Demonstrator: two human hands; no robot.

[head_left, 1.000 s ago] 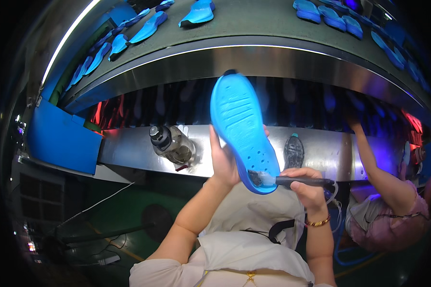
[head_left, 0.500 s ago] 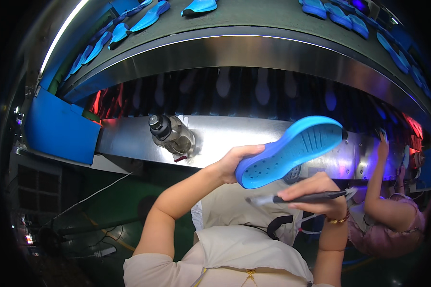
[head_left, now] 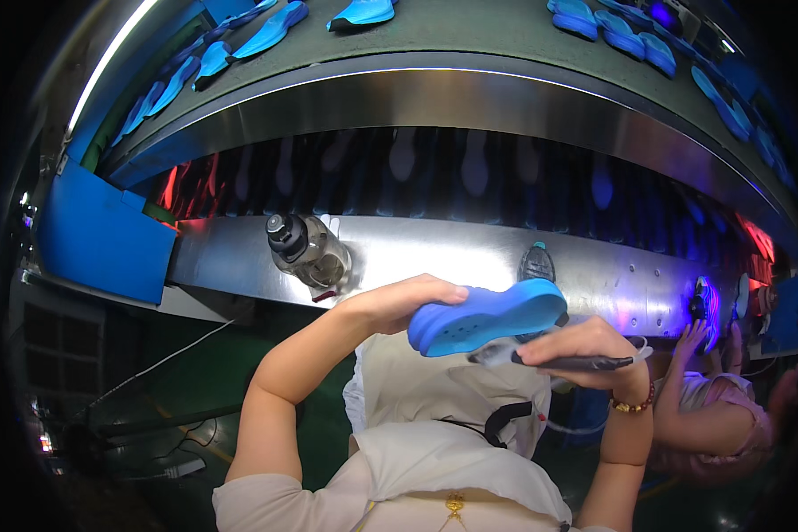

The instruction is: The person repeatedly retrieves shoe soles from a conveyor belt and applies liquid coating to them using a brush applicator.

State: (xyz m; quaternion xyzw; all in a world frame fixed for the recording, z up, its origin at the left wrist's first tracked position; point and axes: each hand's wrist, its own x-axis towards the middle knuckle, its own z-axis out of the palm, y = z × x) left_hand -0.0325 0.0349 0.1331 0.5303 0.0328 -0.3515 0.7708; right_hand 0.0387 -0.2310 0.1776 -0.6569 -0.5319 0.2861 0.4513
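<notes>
My left hand (head_left: 403,301) grips the heel end of a blue shoe sole (head_left: 488,321), thumb on top, above my lap in front of the steel bench. The sole is tilted, with its side wall and part of its hole-dotted inside showing. My right hand (head_left: 585,348) is closed round a brush (head_left: 585,363) with a black handle and pale, blurred bristles. A thin clear tube (head_left: 640,348) shows by the handle's rear end. The bristles are at the sole's lower edge; whether they touch it I cannot tell.
A clear bottle with a black lid (head_left: 310,253) stands on the steel bench (head_left: 399,248). A dark sole-shaped piece (head_left: 536,263) lies farther right. Behind runs a green conveyor belt (head_left: 470,31) carrying several blue soles (head_left: 362,13). A co-worker (head_left: 709,412) works at the right.
The sole has come lower and nearer to me, turned so more of its side shows. My right hand has brought the brush up against or close to the sole's edge.
</notes>
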